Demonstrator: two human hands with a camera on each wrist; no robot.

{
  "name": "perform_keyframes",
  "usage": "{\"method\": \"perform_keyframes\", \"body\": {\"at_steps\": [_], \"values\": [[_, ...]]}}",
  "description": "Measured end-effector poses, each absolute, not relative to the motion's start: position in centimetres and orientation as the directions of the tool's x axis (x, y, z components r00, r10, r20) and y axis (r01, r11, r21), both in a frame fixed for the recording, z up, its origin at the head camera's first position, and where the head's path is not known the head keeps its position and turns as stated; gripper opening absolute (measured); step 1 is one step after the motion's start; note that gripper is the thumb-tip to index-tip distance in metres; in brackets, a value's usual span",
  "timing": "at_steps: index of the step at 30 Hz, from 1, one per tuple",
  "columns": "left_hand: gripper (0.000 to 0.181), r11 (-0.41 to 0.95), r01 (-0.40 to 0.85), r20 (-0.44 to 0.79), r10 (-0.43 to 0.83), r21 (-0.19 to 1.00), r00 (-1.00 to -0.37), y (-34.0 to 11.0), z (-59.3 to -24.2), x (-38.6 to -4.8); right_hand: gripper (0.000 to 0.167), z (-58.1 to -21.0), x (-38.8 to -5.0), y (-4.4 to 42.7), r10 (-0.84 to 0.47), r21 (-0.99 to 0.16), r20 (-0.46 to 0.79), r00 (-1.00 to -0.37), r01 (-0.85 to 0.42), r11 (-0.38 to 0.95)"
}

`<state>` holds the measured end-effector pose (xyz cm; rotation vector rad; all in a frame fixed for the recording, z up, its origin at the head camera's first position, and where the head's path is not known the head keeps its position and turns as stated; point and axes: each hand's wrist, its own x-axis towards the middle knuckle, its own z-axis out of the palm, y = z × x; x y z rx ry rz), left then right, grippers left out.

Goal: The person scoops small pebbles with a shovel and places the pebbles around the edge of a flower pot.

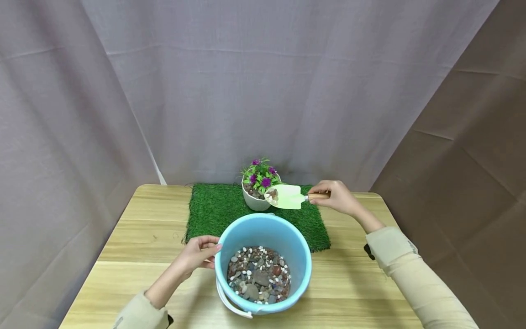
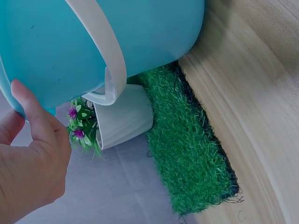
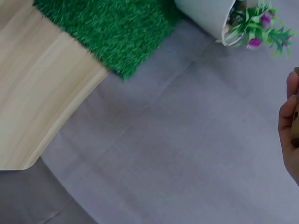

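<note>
A light blue bucket [image 1: 303, 265] stands at the table's front, with mixed pebbles [image 1: 260, 277] in its bottom. My left hand [image 1: 195, 256] grips its rim at the left, thumb over the edge; the left wrist view also shows this hand [image 2: 39, 158] there. In my right hand [image 1: 336, 197] is the wooden handle of a pale green trowel [image 1: 291, 197], held level with a few small stones on its tip. That tip overlaps the right side of a white flowerpot [image 1: 255, 204] holding a purple-flowered plant [image 1: 260, 176]. In the right wrist view the trowel's blade is out of frame.
The pot stands on a green artificial turf mat [image 1: 213, 201], partly behind the bucket. The bucket's white handle [image 2: 110, 51] hangs down its side. Grey cloth [image 1: 263, 91] rises behind the wooden table [image 1: 139, 237], and brown cloth [image 1: 464, 160] hangs at the right.
</note>
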<state>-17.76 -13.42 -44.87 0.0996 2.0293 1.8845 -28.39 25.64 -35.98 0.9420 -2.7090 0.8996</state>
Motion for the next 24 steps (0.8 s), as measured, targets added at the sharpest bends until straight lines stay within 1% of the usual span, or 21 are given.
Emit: {"method": "perform_keyframes", "body": {"at_steps": [8, 14, 20, 24], "values": [[0.044, 0.1, -0.187, -0.21, 0.32, 0.977, -0.924, -13.5, -44.9, -17.7, 0.02, -36.2, -30.0, 27.3, -0.437, -0.542, 0.282, -0.854, -0.517, 0.662], [0.044, 0.1, -0.185, -0.207, 0.314, 0.978, -0.927, -13.6, -44.9, -17.8, 0.021, -36.5, -31.6, 28.1, -0.378, -0.526, 0.291, -0.879, -0.477, 0.704], [0.044, 0.099, -0.185, -0.206, 0.311, 0.978, -0.928, -13.6, -44.9, -17.8, 0.025, -37.1, -32.9, 28.3, -0.323, -0.522, 0.257, -0.911, -0.412, 0.747], [0.044, 0.094, -0.192, -0.212, 0.31, 0.977, -0.927, -13.5, -44.9, -17.8, 0.024, -37.7, -33.8, 28.3, -0.301, -0.508, 0.24, -0.923, -0.384, 0.771]]}}
